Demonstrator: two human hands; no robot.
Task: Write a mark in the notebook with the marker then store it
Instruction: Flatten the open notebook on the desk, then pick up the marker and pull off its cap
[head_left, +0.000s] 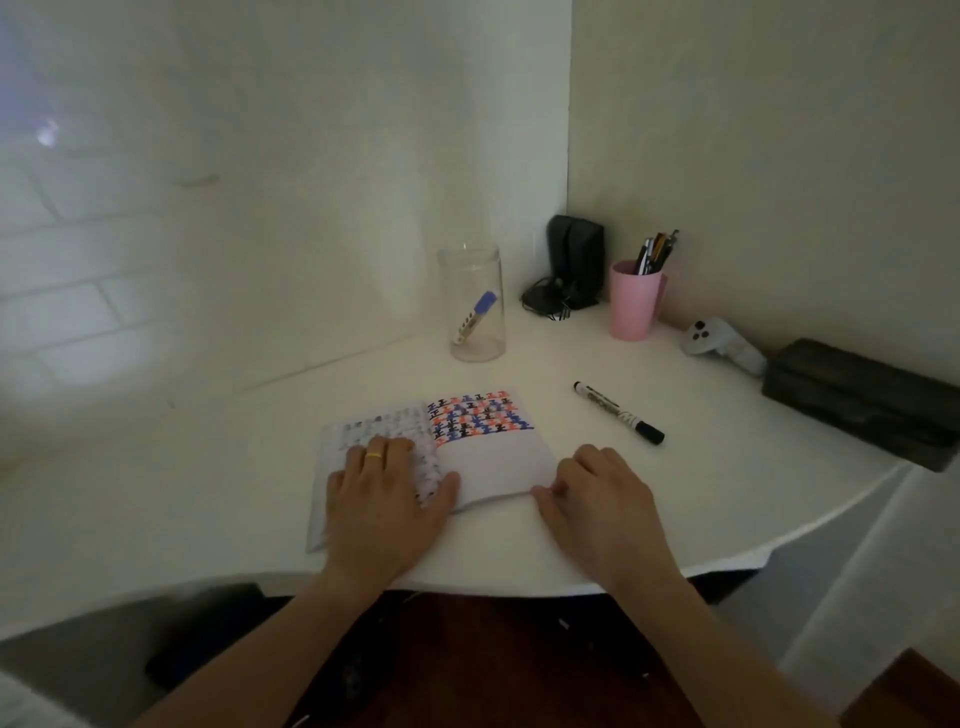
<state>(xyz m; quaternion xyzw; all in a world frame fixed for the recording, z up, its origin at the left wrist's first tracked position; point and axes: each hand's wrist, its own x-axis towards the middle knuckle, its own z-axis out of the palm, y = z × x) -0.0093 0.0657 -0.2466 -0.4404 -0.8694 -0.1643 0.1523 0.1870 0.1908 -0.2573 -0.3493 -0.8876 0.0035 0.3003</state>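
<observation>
An open notebook (488, 457) lies on the white desk (727, 483), its right page covered at the top with rows of black, blue and red marks. My left hand (387, 499), a ring on one finger, presses flat on the left page. My right hand (602, 499) rests at the notebook's lower right corner, fingers curled against the page edge. A black-capped marker (618, 413) lies on the desk to the right of the notebook, touched by neither hand. A clear glass jar (475, 306) behind the notebook holds a blue-capped marker (475, 317).
A pink cup (636, 301) with several pens stands at the back right, next to a black speaker (574, 265) with cables. A white controller (722, 343) and a dark long box (862, 400) lie along the right wall. Walls close the corner.
</observation>
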